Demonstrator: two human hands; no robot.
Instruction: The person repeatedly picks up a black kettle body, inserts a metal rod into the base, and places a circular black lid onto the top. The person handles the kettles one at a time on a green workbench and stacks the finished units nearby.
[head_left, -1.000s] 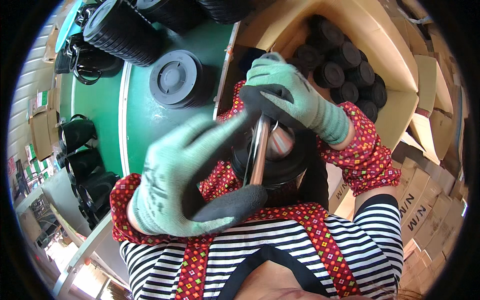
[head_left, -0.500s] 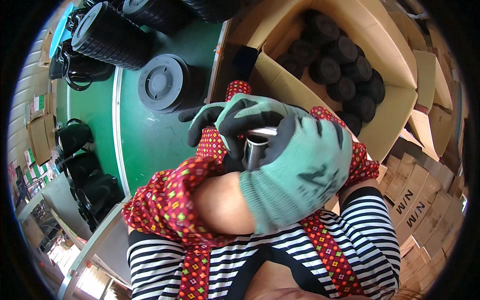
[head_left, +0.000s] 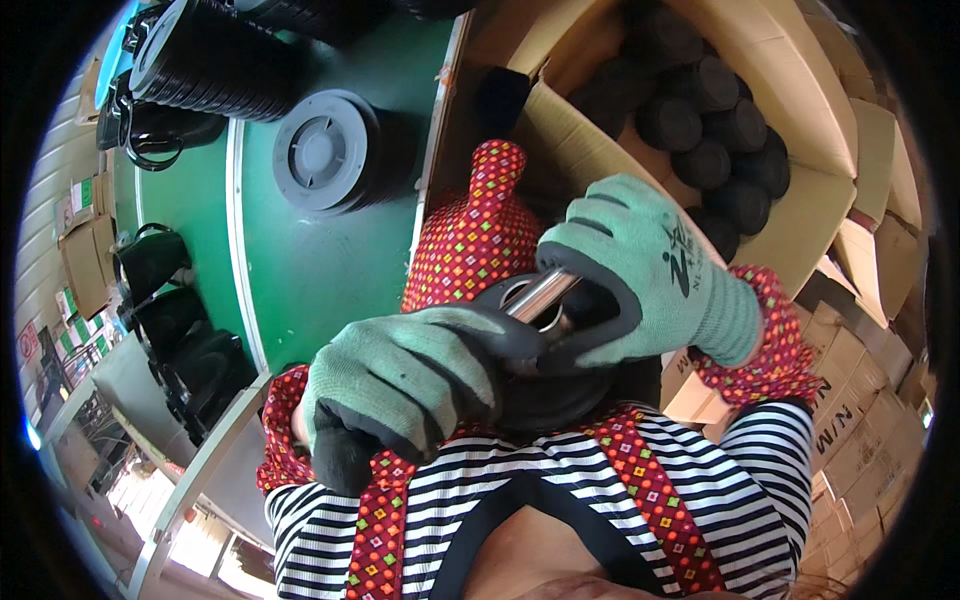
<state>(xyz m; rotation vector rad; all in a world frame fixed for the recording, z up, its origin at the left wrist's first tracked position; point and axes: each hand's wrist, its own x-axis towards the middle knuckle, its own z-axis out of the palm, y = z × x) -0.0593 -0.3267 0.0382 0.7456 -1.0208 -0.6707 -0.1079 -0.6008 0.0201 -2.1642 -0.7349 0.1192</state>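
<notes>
Both hands wear green knit gloves with black palms. In front of my chest, my right hand (head_left: 650, 275) is closed around a shiny metal tube (head_left: 543, 294), which slants down to the left. Against the tube sits a round metal rim (head_left: 552, 325), partly covered by my fingers. My left hand (head_left: 405, 375) is closed at the left, its thumb stretched toward the rim; whatever lies under its fingers is hidden. Beneath both hands a black rounded piece (head_left: 550, 400) shows in part, and I cannot tell whether it joins the metal.
On the green table (head_left: 320, 270) stand a dark grey disc stack (head_left: 325, 155), a tall black stack (head_left: 215, 65) and black handled pots (head_left: 150, 270). An open carton (head_left: 800, 225) at the right holds several black round pieces (head_left: 705, 165). Flat cardboard (head_left: 850, 390) lies stacked beside it.
My left hand has swung back left and down from across the front, uncovering my right hand. The metal tube now shows longer, slanting between the hands.
</notes>
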